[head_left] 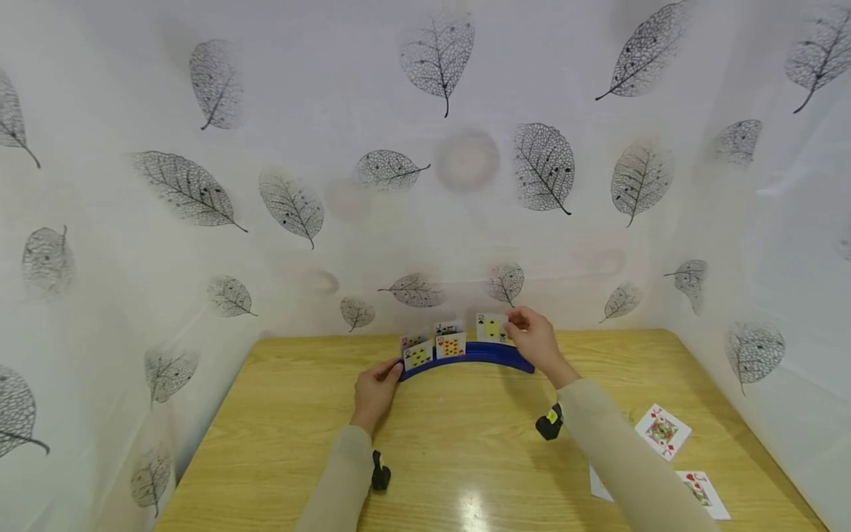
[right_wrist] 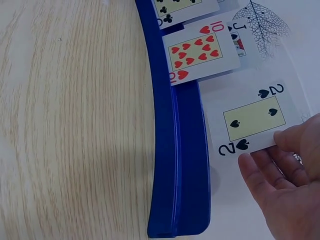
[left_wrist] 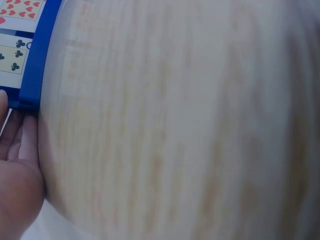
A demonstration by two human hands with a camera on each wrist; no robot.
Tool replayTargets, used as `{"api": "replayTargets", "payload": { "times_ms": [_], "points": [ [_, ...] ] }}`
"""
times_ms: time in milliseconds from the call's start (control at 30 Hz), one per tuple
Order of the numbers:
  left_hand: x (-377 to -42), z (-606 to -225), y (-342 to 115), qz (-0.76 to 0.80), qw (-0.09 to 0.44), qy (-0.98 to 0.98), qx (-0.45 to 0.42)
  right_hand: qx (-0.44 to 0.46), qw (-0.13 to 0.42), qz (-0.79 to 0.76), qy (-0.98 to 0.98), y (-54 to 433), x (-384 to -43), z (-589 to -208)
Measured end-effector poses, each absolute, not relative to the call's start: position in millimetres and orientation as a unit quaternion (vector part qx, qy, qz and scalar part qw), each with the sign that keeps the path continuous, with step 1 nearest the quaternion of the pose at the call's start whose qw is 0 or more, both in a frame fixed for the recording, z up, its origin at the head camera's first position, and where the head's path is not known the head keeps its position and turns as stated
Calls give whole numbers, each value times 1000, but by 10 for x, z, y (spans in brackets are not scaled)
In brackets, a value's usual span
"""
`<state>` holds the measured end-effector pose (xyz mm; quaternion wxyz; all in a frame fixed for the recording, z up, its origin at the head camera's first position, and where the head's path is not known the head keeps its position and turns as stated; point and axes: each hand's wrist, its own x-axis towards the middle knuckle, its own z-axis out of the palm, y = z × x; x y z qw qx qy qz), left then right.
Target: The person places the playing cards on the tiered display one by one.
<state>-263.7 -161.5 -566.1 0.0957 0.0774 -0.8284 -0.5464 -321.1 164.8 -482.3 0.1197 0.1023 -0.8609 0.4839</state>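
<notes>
A curved blue card holder [head_left: 488, 353] stands at the far side of the wooden table. My left hand [head_left: 375, 391] grips its left end between thumb and fingers. In its left part stand a clubs card [head_left: 417, 357] with another card behind it, then a ten of hearts [right_wrist: 197, 52] in front of a jack [right_wrist: 241, 41]. With thumb and fingers my right hand [head_left: 534, 340] pinches the edge of a two of spades [right_wrist: 254, 120], at the back slot of the holder's right half. In the right wrist view its lower edge runs along the holder's back edge.
On the table's right side lie a face card with diamonds [head_left: 662, 431] and a jack of hearts [head_left: 705, 493]. Another card [head_left: 598, 484] is partly hidden by my right sleeve [head_left: 625, 451]. A pale leaf-printed curtain [head_left: 425, 229] surrounds the table's back and sides.
</notes>
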Motion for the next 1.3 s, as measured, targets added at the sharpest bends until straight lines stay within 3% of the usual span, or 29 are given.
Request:
{"api": "replayTargets", "payload": {
  "times_ms": [733, 1300],
  "points": [
    [-2605, -5616, -1604, -557, 91, -821, 83, 93, 83, 484, -866, 1570, -3242, -4897],
    [-2608, -5622, -1599, -558, 91, -821, 80, 91, 97, 477, -869, 1553, -3235, -4947]
  ]
}}
